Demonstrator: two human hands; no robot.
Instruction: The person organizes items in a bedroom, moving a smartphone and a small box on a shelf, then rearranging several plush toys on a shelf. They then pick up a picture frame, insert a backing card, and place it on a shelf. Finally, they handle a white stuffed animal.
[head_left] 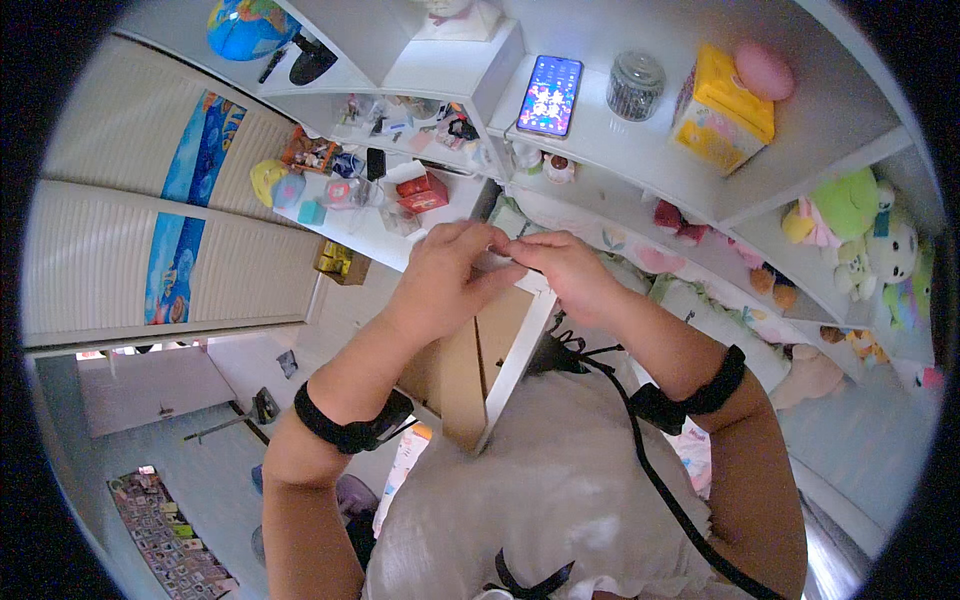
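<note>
In front of my body is a white-edged frame (513,363) with brown board panels (455,375), tilted against my clothing. My left hand (445,275) has its fingers curled over the far end, thumb stretched along the white edge. Opposite it, my right hand (575,272) pinches near the far corner of the same frame. The fingertips of both hands nearly meet there. Whatever small part lies between them is mostly hidden. Each forearm wears a black band, and a black cable runs down beside my right arm.
Past my hands stands a white desk with a red box (422,192) and small items. On the shelf are a lit phone (550,95), a glass jar (635,86), a yellow box (724,108) and a pink egg-shaped thing (764,70). Plush toys (850,225) fill the right shelves.
</note>
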